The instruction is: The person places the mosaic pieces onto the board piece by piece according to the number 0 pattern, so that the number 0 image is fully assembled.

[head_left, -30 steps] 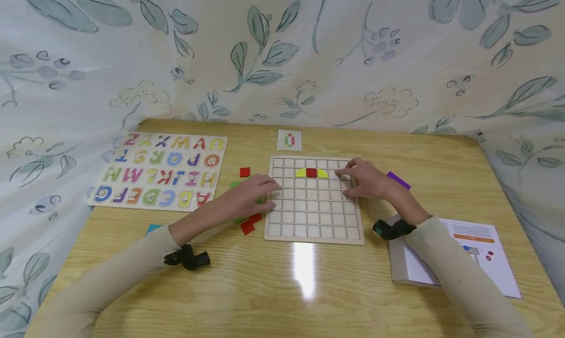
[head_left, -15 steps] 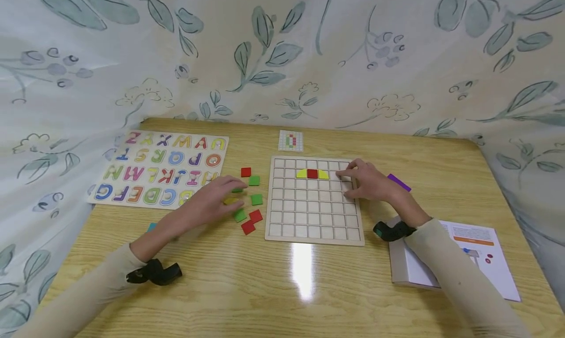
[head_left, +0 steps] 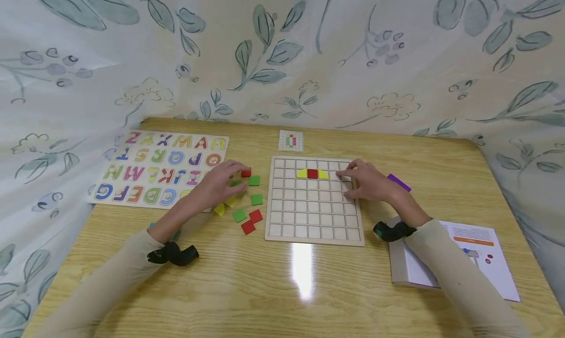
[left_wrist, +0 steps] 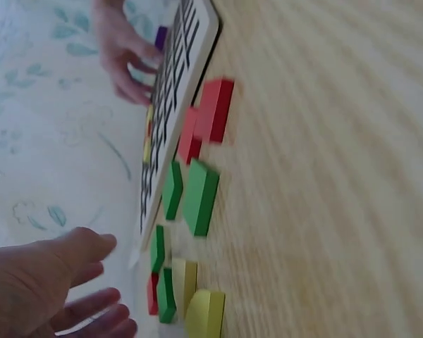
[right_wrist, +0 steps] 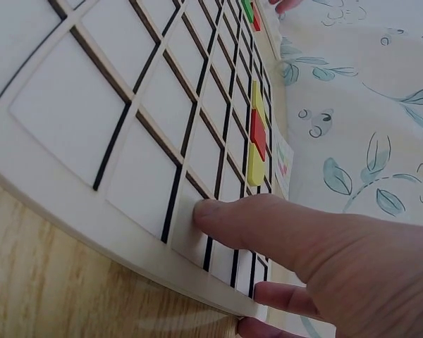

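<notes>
A wooden grid board [head_left: 313, 230] lies mid-table with a yellow-red-yellow row [head_left: 312, 173] in its second row, also seen in the right wrist view [right_wrist: 257, 134]. My right hand [head_left: 353, 178] rests flat on the board's right edge, one straight finger [right_wrist: 268, 225] pressing a cell. My left hand [head_left: 229, 175] hovers open over loose tiles left of the board, its fingertips beside a red square [head_left: 245, 172] and a green square [head_left: 253, 181]. It holds nothing in the left wrist view [left_wrist: 77, 282]. Yellow tiles [head_left: 219, 209] lie just beneath the hand.
More green [head_left: 240, 214] and red [head_left: 247, 226] squares lie by the board's left edge. An alphabet puzzle [head_left: 159, 169] sits far left, a pattern card [head_left: 290, 141] behind the board, a purple piece [head_left: 398, 182] to its right, and a box with a booklet [head_left: 441, 259] at front right.
My left hand left the board's left edge, went left over the loose tiles, then moved up toward the red square, uncovering the yellow tiles. The right hand stayed put.
</notes>
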A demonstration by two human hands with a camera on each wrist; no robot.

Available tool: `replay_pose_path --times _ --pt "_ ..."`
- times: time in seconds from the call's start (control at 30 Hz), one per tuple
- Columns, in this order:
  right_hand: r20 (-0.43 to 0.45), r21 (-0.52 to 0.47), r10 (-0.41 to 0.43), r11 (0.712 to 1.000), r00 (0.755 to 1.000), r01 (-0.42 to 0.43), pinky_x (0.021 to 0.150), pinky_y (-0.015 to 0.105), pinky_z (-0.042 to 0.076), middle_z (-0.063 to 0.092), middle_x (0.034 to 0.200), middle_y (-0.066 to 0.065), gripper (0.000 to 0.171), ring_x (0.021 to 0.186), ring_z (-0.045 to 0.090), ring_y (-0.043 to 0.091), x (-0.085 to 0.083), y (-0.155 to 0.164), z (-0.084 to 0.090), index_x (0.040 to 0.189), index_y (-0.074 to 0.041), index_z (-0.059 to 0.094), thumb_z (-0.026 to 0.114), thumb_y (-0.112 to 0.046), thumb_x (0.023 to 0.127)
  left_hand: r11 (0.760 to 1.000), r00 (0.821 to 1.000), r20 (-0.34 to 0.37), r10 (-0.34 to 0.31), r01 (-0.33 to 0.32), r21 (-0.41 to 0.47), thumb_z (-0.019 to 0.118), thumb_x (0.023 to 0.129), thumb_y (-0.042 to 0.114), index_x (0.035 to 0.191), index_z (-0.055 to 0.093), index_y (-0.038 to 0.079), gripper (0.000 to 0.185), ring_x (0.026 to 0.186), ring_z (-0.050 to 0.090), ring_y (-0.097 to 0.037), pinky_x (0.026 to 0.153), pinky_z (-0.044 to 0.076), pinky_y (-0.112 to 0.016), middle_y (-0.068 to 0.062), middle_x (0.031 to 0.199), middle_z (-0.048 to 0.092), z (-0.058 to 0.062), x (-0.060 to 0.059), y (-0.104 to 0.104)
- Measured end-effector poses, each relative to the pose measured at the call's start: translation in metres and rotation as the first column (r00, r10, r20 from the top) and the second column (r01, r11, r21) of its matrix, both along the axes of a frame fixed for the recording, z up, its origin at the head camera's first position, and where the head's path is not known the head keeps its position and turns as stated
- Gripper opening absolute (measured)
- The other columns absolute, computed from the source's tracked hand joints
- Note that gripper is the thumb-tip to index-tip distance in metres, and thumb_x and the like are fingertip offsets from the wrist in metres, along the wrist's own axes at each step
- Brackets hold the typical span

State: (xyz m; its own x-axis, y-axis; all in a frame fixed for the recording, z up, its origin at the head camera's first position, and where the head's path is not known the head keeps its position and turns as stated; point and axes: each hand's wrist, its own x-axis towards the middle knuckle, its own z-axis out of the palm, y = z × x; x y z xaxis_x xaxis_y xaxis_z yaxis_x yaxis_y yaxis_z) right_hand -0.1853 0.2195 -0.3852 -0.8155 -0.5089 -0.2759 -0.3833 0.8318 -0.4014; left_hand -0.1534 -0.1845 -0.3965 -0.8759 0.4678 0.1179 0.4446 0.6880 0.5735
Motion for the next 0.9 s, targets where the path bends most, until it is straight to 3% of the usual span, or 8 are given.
replay_pose_path --times 0.1,0.2,0.57,0.9 --pt "-0.004 0.002 -0.001 1.0 1.0 0.001 0.087 0.05 0.044 0.043 0.134 0.024 0.06 0.115 0.041 0.041 0.0 0.0 0.0 0.139 -0.009 0.053 0.074 -0.019 0.084 0.999 0.997 0.068 0.039 -0.038 -0.02 0.069 0.09 0.02 0.127 0.061 0.006 0.04 0.114 0.057 -0.032 0.092 0.051 -0.047 -0.016 0.131 0.057 -0.004 -0.008 -0.001" --pt "-0.002 0.004 0.0 1.0 1.0 0.0 0.086 0.049 0.044 0.043 0.134 0.024 0.06 0.115 0.041 0.04 0.0 0.001 0.0 0.139 -0.009 0.053 0.074 -0.019 0.084 0.999 0.994 0.094 0.048 -0.046 -0.016 0.068 0.09 0.017 0.128 0.06 0.005 0.04 0.116 0.055 -0.033 0.095 0.05 -0.047 -0.017 0.133 0.055 -0.008 -0.014 -0.003" --pt "0.004 0.012 -0.008 1.0 1.0 0.008 0.086 0.05 0.044 0.042 0.134 0.024 0.061 0.116 0.04 0.04 0.0 -0.001 0.001 0.14 -0.01 0.052 0.074 -0.02 0.084 1.0 0.997 0.08 0.014 -0.014 -0.002 0.069 0.089 0.013 0.127 0.061 0.004 0.04 0.113 0.058 -0.032 0.092 0.051 -0.046 -0.017 0.128 0.059 -0.009 -0.023 0.0" --pt "0.013 0.004 -0.002 1.0 1.0 0.002 0.085 0.048 0.043 0.042 0.134 0.024 0.061 0.115 0.04 0.04 -0.001 0.001 0.002 0.14 -0.009 0.052 0.074 -0.019 0.084 0.991 0.999 0.035 -0.015 0.019 -0.129 0.067 0.089 0.01 0.123 0.064 0.006 0.034 0.105 0.06 -0.029 0.088 0.05 -0.043 -0.015 0.121 0.063 -0.015 -0.032 0.004"
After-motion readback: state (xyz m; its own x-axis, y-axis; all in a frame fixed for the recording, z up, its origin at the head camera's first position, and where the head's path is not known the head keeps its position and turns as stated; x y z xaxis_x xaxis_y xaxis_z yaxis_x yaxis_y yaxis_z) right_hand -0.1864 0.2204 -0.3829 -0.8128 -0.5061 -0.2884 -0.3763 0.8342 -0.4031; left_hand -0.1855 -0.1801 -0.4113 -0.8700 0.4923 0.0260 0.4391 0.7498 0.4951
